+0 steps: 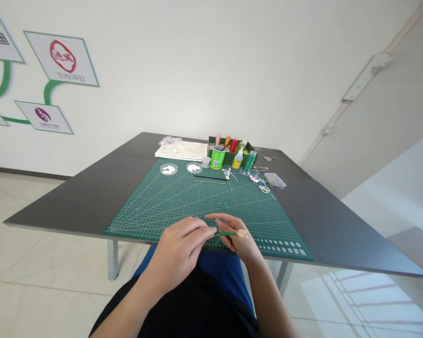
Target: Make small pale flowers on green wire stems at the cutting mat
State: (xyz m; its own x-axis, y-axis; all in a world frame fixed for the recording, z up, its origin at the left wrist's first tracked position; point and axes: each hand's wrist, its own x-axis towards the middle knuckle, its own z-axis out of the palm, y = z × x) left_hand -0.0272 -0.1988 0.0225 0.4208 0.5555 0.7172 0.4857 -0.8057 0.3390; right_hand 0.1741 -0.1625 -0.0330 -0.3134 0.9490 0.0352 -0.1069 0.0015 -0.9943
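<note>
Left fingers (200,233) pinch green stem (228,233); right fingers (226,217), hold unclear; mat (144,218) edge close, room ahead

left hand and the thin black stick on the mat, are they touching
Apart: the head view shows green mat between the left hand and the black stick.

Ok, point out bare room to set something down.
Bare: the green mat between its near-left corner and the left dish; black tabletop left of the mat and right of the plastic box. Crowded: around the green can, glue bottle and nearer scissors.
</note>
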